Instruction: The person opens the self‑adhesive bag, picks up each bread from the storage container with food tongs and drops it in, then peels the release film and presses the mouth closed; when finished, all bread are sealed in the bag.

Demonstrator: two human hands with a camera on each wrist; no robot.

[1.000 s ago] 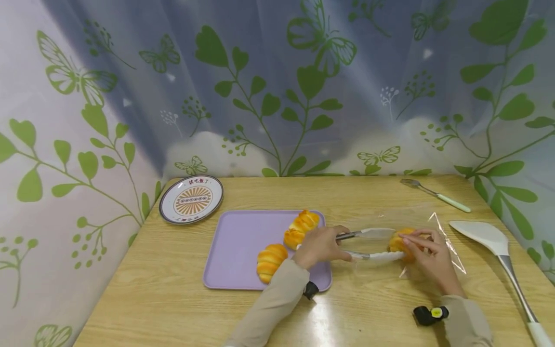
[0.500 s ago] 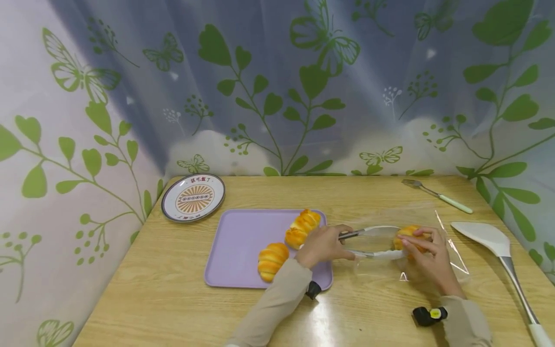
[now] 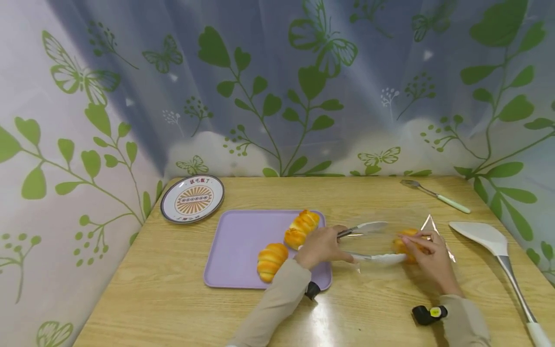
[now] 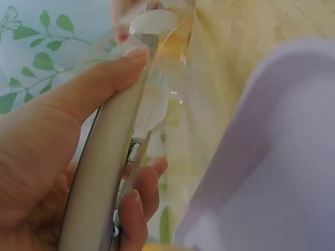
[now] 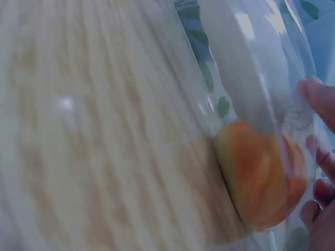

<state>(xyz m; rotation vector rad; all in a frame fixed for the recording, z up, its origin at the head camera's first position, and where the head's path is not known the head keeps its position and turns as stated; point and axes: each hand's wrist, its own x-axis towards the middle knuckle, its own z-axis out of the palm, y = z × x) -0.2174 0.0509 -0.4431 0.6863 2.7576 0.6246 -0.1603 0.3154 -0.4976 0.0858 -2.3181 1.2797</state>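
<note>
My left hand (image 3: pixel 323 246) grips metal tongs with pale tips (image 3: pixel 386 259), thumb on one arm and fingers around the other. The tongs stand spread, their tips reaching inside a clear plastic bag (image 3: pixel 428 223). At the far end of the bag lies a golden bread roll (image 3: pixel 401 246), near the lower tip and apart from the upper one. My right hand (image 3: pixel 433 258) pinches the bag beside the roll with thumb and fingertips. Through the film in the right wrist view, the roll (image 5: pixel 256 178) sits against a pale tong tip (image 5: pixel 243 63).
Under my left wrist is a lilac tray (image 3: pixel 243 241) bearing two bread rolls, one a striped roll (image 3: pixel 271 262), the other a twisted roll (image 3: pixel 303 227). A plate (image 3: pixel 192 198) lies back left. A fork (image 3: pixel 435 195) and a large pale turner (image 3: pixel 490 238) lie at right.
The tongs have spread wider, their upper tip swinging away from the roll. The bag's film has shifted and its right end drawn in. Both hands stay nearly in place.
</note>
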